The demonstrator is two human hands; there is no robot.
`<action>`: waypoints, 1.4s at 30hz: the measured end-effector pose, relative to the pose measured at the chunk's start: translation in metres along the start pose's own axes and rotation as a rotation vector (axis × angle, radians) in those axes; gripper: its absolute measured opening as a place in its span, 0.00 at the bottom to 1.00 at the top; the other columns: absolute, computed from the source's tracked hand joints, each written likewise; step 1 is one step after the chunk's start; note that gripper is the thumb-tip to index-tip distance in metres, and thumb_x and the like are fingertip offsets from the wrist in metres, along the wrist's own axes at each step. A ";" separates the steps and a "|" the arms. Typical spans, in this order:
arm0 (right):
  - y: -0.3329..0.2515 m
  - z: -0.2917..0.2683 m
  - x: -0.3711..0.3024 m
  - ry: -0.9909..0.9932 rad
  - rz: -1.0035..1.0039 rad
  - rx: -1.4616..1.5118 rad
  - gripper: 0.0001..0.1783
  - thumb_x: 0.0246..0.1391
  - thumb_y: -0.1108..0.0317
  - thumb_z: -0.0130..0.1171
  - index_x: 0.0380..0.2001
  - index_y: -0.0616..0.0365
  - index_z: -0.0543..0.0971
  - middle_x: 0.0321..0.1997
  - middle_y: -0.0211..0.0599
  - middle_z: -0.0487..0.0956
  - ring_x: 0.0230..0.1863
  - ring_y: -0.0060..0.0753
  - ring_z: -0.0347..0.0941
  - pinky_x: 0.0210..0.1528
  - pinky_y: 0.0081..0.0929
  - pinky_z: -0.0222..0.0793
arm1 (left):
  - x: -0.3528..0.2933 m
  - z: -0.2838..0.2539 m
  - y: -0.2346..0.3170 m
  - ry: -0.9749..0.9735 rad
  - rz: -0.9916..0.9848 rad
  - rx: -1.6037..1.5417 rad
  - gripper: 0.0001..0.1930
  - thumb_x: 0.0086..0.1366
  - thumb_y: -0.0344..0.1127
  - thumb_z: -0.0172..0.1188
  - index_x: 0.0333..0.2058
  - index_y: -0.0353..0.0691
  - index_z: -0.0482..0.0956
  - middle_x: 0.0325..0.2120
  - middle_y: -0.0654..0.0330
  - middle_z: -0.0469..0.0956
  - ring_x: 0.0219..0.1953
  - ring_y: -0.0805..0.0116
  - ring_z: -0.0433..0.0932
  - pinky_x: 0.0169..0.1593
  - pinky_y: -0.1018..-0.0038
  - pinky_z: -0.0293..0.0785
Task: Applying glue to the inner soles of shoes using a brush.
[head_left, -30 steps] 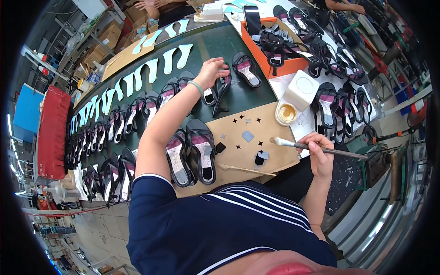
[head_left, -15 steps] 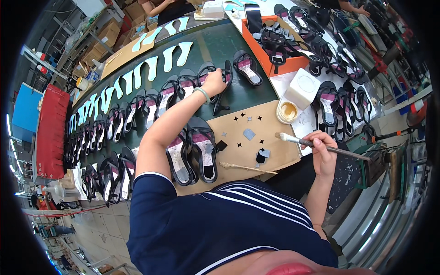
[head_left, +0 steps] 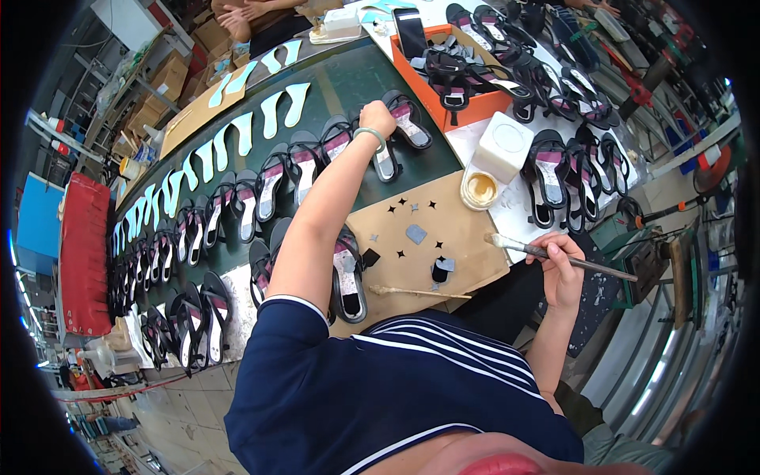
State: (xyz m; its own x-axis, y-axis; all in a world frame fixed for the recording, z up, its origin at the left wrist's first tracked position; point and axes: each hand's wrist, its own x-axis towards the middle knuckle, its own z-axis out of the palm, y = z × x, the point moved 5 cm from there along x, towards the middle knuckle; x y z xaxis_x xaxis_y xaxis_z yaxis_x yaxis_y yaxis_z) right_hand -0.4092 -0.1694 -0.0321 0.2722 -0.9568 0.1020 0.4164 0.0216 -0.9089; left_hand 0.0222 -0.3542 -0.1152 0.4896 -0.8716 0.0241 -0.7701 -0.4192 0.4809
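Note:
My left hand [head_left: 378,119] reaches out to the far right end of a row of black high-heeled sandals on the green table. Its fingers are closed at the toe end of a sandal [head_left: 385,164], whose pale insole faces up; the fingertips are partly hidden. Just right of it lies another sandal [head_left: 412,125] with a purple patch in its insole. My right hand [head_left: 560,265] grips a flat brush [head_left: 582,262] by the handle, its pale bristles pointing left over the brown cardboard [head_left: 483,265]. Nearer me, one sandal [head_left: 348,281] shows beside my left forearm, which hides part of its neighbour.
An open jar of yellowish paste [head_left: 480,190] stands beside a white square container [head_left: 503,146]. Behind are an orange box [head_left: 427,95] of sandals and a phone [head_left: 410,33]. Pale insole shapes [head_left: 237,134] line the green table [head_left: 340,87]. A thin stick [head_left: 419,292] lies on the cardboard.
My left hand has moved slightly up and right within the scene; the sandal it held tilted on its side now lies insole up. The brush stays in my right hand, shifted slightly. The view has turned a little.

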 end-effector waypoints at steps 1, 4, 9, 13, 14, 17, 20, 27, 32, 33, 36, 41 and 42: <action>0.000 0.000 0.000 -0.001 0.001 0.018 0.09 0.57 0.72 0.55 0.32 0.70 0.76 0.33 0.48 0.78 0.32 0.37 0.76 0.38 0.32 0.73 | 0.004 -0.001 0.003 0.020 0.024 0.041 0.06 0.49 0.25 0.56 0.21 0.28 0.81 0.18 0.46 0.80 0.26 0.53 0.83 0.37 0.66 0.80; -0.001 -0.004 0.002 -0.001 -0.009 0.054 0.09 0.57 0.72 0.55 0.32 0.70 0.76 0.33 0.49 0.78 0.32 0.38 0.76 0.37 0.33 0.74 | 0.011 -0.006 0.005 -0.009 0.048 0.065 0.08 0.50 0.28 0.59 0.25 0.27 0.81 0.22 0.44 0.81 0.29 0.52 0.84 0.39 0.65 0.80; -0.002 -0.009 -0.002 0.009 -0.030 0.072 0.09 0.57 0.72 0.54 0.32 0.71 0.76 0.33 0.50 0.78 0.31 0.37 0.76 0.37 0.32 0.75 | -0.006 -0.057 0.078 0.206 0.385 -0.297 0.15 0.63 0.38 0.56 0.34 0.28 0.79 0.31 0.43 0.81 0.35 0.49 0.81 0.41 0.61 0.76; 0.003 -0.010 0.002 0.007 -0.008 0.087 0.09 0.58 0.73 0.54 0.32 0.71 0.76 0.33 0.50 0.78 0.31 0.37 0.77 0.37 0.32 0.75 | 0.004 -0.045 0.119 -0.212 -0.042 -1.078 0.19 0.72 0.45 0.45 0.45 0.34 0.74 0.25 0.57 0.81 0.31 0.62 0.81 0.39 0.63 0.74; 0.004 -0.008 0.003 -0.002 -0.007 0.093 0.09 0.58 0.73 0.53 0.32 0.71 0.76 0.33 0.50 0.78 0.31 0.37 0.77 0.37 0.33 0.75 | 0.013 -0.036 0.125 -0.281 -0.088 -1.092 0.19 0.72 0.45 0.43 0.45 0.34 0.74 0.26 0.57 0.81 0.30 0.61 0.81 0.38 0.63 0.74; 0.002 -0.005 -0.001 -0.014 -0.015 0.108 0.09 0.58 0.73 0.54 0.32 0.71 0.76 0.33 0.49 0.78 0.31 0.37 0.77 0.37 0.32 0.75 | 0.029 -0.017 0.135 -0.471 -0.191 -1.101 0.20 0.74 0.47 0.39 0.43 0.36 0.73 0.28 0.55 0.81 0.26 0.60 0.80 0.35 0.67 0.73; 0.002 -0.014 -0.006 0.016 -0.037 0.105 0.09 0.58 0.73 0.54 0.32 0.71 0.76 0.33 0.49 0.78 0.31 0.37 0.77 0.37 0.32 0.75 | 0.030 -0.010 0.150 -0.529 -0.209 -1.137 0.23 0.74 0.48 0.34 0.41 0.36 0.74 0.29 0.50 0.81 0.21 0.60 0.78 0.27 0.70 0.73; 0.004 -0.031 -0.011 0.088 -0.009 0.065 0.09 0.57 0.73 0.55 0.31 0.71 0.76 0.33 0.49 0.78 0.31 0.36 0.77 0.38 0.32 0.75 | 0.040 -0.024 0.143 -0.580 -0.023 -1.717 0.25 0.75 0.47 0.30 0.49 0.28 0.66 0.35 0.43 0.77 0.33 0.53 0.77 0.38 0.62 0.77; 0.007 -0.030 -0.005 0.062 0.011 0.043 0.08 0.58 0.72 0.53 0.31 0.69 0.75 0.34 0.48 0.77 0.32 0.37 0.76 0.37 0.32 0.74 | 0.024 -0.065 0.133 -0.573 0.262 -1.886 0.26 0.75 0.47 0.30 0.51 0.27 0.67 0.38 0.45 0.77 0.39 0.52 0.75 0.47 0.61 0.73; 0.009 -0.028 -0.003 0.050 0.009 0.043 0.08 0.59 0.72 0.52 0.31 0.68 0.74 0.34 0.47 0.76 0.32 0.37 0.75 0.37 0.32 0.74 | 0.018 -0.074 0.127 -0.499 0.293 -1.830 0.26 0.75 0.47 0.29 0.51 0.28 0.67 0.38 0.44 0.77 0.39 0.53 0.75 0.48 0.61 0.73; 0.013 -0.028 -0.001 0.052 0.009 0.025 0.08 0.59 0.73 0.52 0.31 0.68 0.75 0.34 0.47 0.76 0.32 0.37 0.75 0.37 0.32 0.73 | 0.000 -0.084 0.123 -0.272 0.232 -1.657 0.27 0.76 0.47 0.29 0.46 0.29 0.72 0.34 0.48 0.79 0.35 0.56 0.78 0.44 0.63 0.73; 0.021 -0.018 0.005 0.033 0.042 0.028 0.07 0.58 0.73 0.53 0.31 0.68 0.75 0.34 0.47 0.76 0.32 0.37 0.75 0.37 0.33 0.73 | -0.004 -0.053 0.133 -0.297 0.017 -1.423 0.26 0.76 0.48 0.29 0.45 0.33 0.73 0.32 0.50 0.81 0.30 0.58 0.81 0.33 0.68 0.69; 0.020 -0.015 0.006 0.021 0.038 0.022 0.08 0.58 0.72 0.53 0.31 0.68 0.75 0.34 0.47 0.77 0.32 0.38 0.75 0.37 0.33 0.73 | -0.003 -0.049 0.138 -0.352 -0.010 -1.401 0.25 0.75 0.47 0.29 0.43 0.34 0.73 0.31 0.50 0.81 0.29 0.58 0.81 0.31 0.69 0.67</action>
State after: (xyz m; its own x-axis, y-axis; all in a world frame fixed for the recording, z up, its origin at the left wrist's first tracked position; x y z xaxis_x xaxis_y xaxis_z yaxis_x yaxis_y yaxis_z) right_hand -0.4121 -0.1788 -0.0552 0.2699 -0.9611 0.0588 0.4248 0.0641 -0.9030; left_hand -0.0653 -0.3972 -0.0057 0.2090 -0.9730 -0.0977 0.3608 -0.0162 0.9325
